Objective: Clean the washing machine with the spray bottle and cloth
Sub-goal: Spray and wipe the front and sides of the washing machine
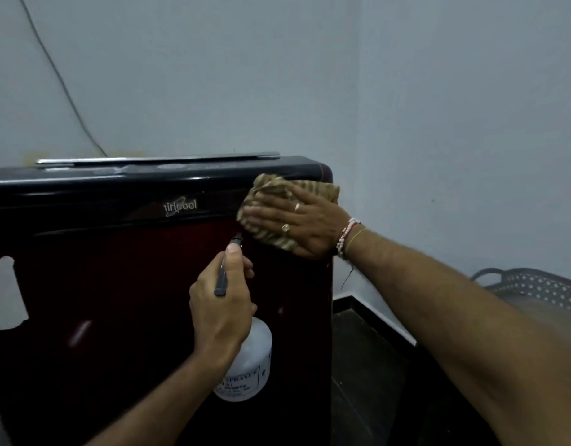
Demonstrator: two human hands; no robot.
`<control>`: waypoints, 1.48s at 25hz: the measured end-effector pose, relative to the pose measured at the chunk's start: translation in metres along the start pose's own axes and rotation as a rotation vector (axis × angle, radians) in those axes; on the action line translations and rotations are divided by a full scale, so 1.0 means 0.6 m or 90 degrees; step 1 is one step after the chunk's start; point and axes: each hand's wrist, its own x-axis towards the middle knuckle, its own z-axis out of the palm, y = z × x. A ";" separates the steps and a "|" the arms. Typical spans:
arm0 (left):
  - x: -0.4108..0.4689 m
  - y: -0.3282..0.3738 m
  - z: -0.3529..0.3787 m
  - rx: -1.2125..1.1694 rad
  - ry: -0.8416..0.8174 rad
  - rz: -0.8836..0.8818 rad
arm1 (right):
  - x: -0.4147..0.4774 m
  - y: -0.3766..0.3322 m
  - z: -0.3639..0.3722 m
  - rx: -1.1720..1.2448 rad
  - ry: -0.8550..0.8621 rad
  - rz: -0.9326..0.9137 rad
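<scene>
The dark red washing machine (123, 284) with a black top band fills the left and middle of the head view. My right hand (294, 223) lies flat on a brown striped cloth (271, 188), pressing it against the machine's upper right corner. My left hand (223, 300) grips a white spray bottle (248, 365) by its neck, thumb on the dark trigger head, with the nozzle pointing at the machine's front just below the cloth.
A grey perforated basket (535, 284) stands at the right edge. Pale blue walls meet in a corner behind the machine, and a thin cable (62, 82) runs down the wall at the left. Dark floor lies to the machine's right.
</scene>
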 end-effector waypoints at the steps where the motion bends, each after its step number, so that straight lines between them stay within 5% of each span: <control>1: -0.003 -0.006 0.003 0.006 0.000 0.004 | -0.023 0.003 0.002 0.008 0.007 0.066; 4: -0.011 -0.025 0.011 0.016 -0.006 -0.003 | -0.109 -0.004 0.021 0.029 0.008 0.196; 11: -0.067 -0.126 0.052 0.010 -0.040 -0.028 | -0.148 -0.076 0.097 0.071 0.092 0.279; 17: -0.170 -0.261 0.077 -0.009 -0.090 -0.064 | -0.258 -0.264 0.204 0.215 0.130 0.309; 30: -0.352 -0.548 0.076 0.018 -0.186 -0.115 | -0.430 -0.667 0.375 0.266 0.103 0.452; 33: -0.378 -0.580 0.076 0.018 -0.213 -0.114 | -0.455 -0.763 0.389 0.335 0.085 0.580; 37: -0.407 -0.615 0.065 0.013 -0.215 -0.106 | -0.450 -0.879 0.391 0.625 0.049 0.963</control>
